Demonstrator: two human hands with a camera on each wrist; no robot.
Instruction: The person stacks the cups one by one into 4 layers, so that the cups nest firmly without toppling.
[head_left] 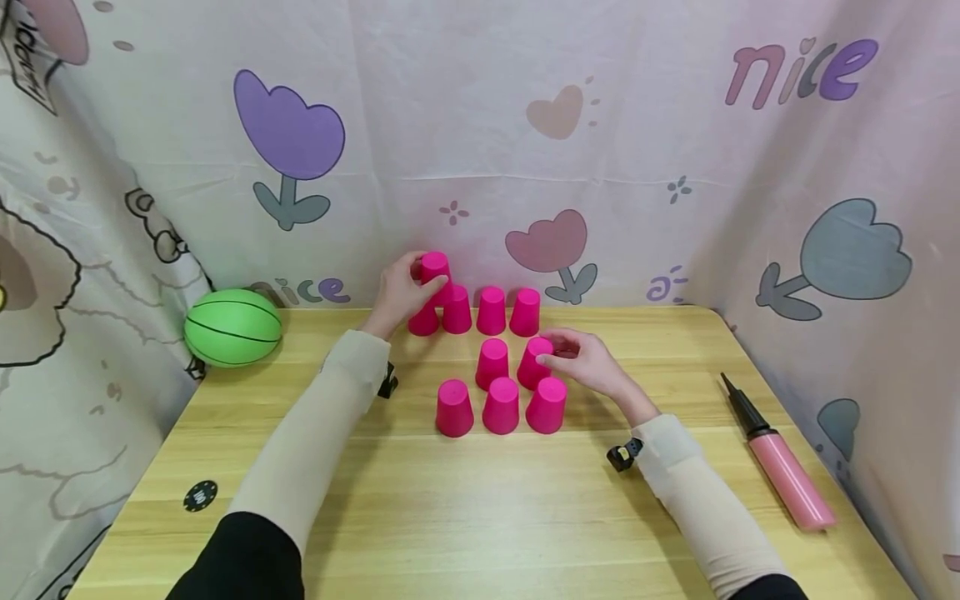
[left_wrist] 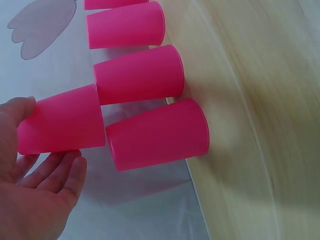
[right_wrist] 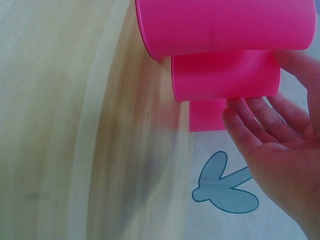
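Near the curtain, my left hand (head_left: 396,293) grips an upside-down pink cup (head_left: 435,267) by its sides, thumb across from the fingers. In the left wrist view, the rim of that cup (left_wrist: 62,120) meets the bases of two cups at the left end of the back row (head_left: 491,312). My right hand (head_left: 588,364) holds another pink cup (head_left: 531,367) between thumb and fingers; a similar cup (head_left: 492,363) stands to its left. Three upside-down cups form the front row (head_left: 501,407). In the right wrist view, a nearer cup (right_wrist: 225,25) partly covers the held one (right_wrist: 225,77).
A green ball (head_left: 233,327) sits at the table's back left corner, and a black round chip (head_left: 200,496) lies at the left. Along the right edge lies a pink hand pump (head_left: 787,475) with a black nozzle. A printed curtain (head_left: 450,125) hangs directly behind the table (head_left: 465,517).
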